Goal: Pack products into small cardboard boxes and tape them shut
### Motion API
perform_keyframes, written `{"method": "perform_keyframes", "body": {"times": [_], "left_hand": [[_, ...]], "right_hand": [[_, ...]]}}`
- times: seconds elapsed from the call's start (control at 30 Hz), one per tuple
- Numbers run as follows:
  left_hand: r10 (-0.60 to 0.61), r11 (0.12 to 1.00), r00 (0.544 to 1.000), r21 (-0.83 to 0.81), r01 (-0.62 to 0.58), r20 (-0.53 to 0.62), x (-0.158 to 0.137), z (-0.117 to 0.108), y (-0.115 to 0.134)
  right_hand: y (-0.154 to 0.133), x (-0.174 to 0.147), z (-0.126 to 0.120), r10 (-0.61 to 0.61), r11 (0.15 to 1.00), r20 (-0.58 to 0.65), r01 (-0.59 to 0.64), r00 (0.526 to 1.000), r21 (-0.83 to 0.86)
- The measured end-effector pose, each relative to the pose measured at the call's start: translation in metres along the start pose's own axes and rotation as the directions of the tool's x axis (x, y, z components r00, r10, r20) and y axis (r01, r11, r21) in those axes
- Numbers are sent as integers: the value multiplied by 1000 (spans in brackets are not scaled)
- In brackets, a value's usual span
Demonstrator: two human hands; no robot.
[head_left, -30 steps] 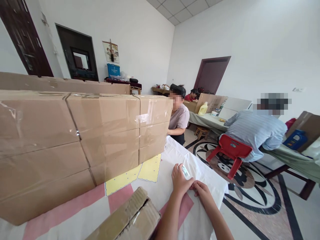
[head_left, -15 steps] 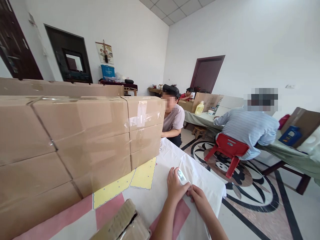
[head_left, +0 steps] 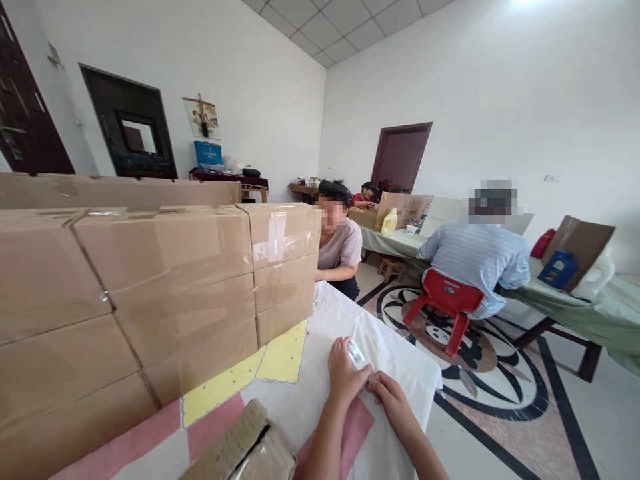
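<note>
White cloth [head_left: 405,360] lies underneath. At five o'clock, the left hand [head_left: 343,375], nearer, holds a small white thing [head_left: 357,355], long from eleven to five; the right hand [head_left: 390,389] curls by its bottom end, grip unclear.

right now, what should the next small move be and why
Perhaps hold the white object steady in the left hand and work its near end with the right hand: the left one curls around it, and the right one's bent fingers sit close by that end, though what they pinch is hidden.
</note>
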State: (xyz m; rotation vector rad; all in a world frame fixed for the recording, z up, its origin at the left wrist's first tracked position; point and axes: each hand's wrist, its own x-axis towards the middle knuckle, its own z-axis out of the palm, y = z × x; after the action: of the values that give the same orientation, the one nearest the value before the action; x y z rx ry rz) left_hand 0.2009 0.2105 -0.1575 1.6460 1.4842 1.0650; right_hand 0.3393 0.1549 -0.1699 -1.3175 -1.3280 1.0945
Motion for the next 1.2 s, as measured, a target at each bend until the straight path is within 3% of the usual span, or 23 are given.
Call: {"method": "perform_keyframes", "body": {"times": [0.17, 0.33, 0.6, 0.97, 1.2], "left_hand": [[1, 1000, 999, 4, -1, -42, -5, 3, 0], [75, 997, 997, 28, -74, -35, -12, 4, -1], [139, 990, 989, 36, -137, -57, -17, 2, -2], [116, 991, 978, -45, -126, -175, -3, 10, -11], [136, 990, 966, -11, -142, -221, -1, 6, -7]], "right_hand": [[-1, -5, 1, -83, 997, -4, 83, 997, 5], [1, -9, 1, -121, 992, -27, 121, 992, 22], [-3, -13, 0, -133, 990, -34, 135, 990, 33], [8, -8, -5, -138, 990, 13, 138, 990, -39], [2, -9, -3, -94, 993, -3, 94, 996, -65]]}}
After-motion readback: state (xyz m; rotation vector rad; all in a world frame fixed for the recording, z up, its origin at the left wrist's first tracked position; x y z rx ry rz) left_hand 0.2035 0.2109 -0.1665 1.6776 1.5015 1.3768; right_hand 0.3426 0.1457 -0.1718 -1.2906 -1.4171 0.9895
